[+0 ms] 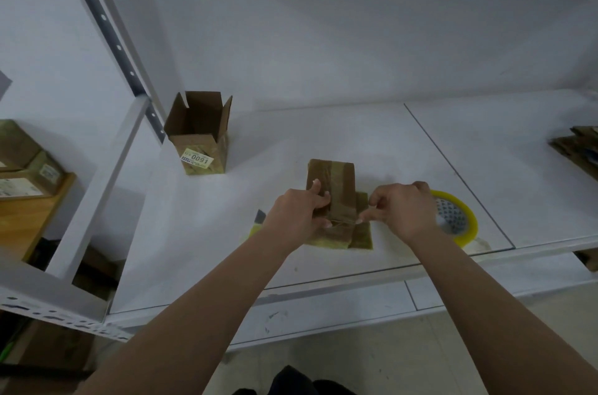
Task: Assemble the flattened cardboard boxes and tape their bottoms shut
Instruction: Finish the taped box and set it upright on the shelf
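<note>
1. The table point(356, 142) is carrying a finished box point(197, 135) at the back left and the bundle point(336, 200) of flat boxes at the front middle.
2. The person is judged to be untying the bundle; easing the string off gently should be sparing the cardboard.
3. The tape point(459, 220) is lying just beside it.
4. Both arms are reaching forward: the left hand point(297, 210) is gripping the bundle's edge, the right hand point(401, 207) is pinching the string point(343, 222).

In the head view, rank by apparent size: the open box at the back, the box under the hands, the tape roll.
1. Box under the hands and open box: look alike, unranked; hands hide part of one.
2. Tape roll, smallest, partly hidden.
</note>
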The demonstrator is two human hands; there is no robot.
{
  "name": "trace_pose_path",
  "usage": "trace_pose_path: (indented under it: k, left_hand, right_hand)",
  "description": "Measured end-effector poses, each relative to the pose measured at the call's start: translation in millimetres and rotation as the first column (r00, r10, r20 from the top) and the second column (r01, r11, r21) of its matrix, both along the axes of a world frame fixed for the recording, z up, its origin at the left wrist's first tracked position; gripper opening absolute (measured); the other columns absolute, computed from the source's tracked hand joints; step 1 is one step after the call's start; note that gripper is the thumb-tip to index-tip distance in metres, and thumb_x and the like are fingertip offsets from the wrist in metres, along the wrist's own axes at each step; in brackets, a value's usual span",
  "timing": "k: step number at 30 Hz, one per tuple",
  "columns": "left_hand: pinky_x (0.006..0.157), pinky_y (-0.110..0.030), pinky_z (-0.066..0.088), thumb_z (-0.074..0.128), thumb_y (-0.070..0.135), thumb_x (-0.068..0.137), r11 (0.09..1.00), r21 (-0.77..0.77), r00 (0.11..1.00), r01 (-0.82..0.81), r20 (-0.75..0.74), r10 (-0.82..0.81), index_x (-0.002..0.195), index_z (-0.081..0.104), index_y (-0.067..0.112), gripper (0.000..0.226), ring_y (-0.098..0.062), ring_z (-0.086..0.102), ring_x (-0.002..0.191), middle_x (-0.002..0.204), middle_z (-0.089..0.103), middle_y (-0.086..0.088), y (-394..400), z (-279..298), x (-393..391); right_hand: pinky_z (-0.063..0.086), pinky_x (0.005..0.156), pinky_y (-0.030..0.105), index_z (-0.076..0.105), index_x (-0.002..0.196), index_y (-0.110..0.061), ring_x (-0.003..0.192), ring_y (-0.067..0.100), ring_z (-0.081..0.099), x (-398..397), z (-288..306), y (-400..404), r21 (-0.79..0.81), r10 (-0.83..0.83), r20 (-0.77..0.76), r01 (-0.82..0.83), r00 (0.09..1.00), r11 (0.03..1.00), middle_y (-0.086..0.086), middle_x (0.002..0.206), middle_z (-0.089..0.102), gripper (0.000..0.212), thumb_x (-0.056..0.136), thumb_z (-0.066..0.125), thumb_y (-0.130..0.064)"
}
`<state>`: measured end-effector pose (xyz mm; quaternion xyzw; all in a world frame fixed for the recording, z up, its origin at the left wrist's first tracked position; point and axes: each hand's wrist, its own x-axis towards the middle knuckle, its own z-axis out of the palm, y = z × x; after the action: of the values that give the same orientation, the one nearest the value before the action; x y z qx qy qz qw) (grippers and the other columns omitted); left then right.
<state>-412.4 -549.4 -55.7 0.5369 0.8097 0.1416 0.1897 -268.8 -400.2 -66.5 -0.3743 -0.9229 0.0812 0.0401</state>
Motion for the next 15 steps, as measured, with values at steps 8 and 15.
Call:
trace_pose_path:
  k: [8,15]
  left_hand:
    - [0.107,-0.032,0.041,0.067,0.036,0.087,0.999,0.035,0.999,-0.014,0.035,0.012,0.141,0.048,0.028,0.058,-0.019,0.052,0.127,0.157,0.027,0.003,-2.4,1.9,-0.4]
    - [0.108,-0.032,0.038,0.062,0.018,0.093,0.999,0.052,1.0,0.009,0.025,-0.01,0.142,0.047,0.028,0.053,-0.023,0.049,0.13,0.156,0.029,0.001,-1.8,-2.7,-4.1]
  right_hand:
    - [0.052,0.091,0.037,0.067,0.115,-0.03,0.099,0.016,0.066,1.6,11.2,-11.6,-0.309,0.046,-0.27,-0.132,0.962,0.942,-0.004,0.106,0.072,0.026,0.09,0.067,-0.032]
    - [0.047,0.093,0.032,0.056,0.134,-0.036,0.109,0.019,0.062,-8.9,6.7,-37.2,-0.128,0.154,-0.06,-0.161,0.986,0.979,-0.006,0.12,0.068,0.056,0.081,0.071,-0.049]
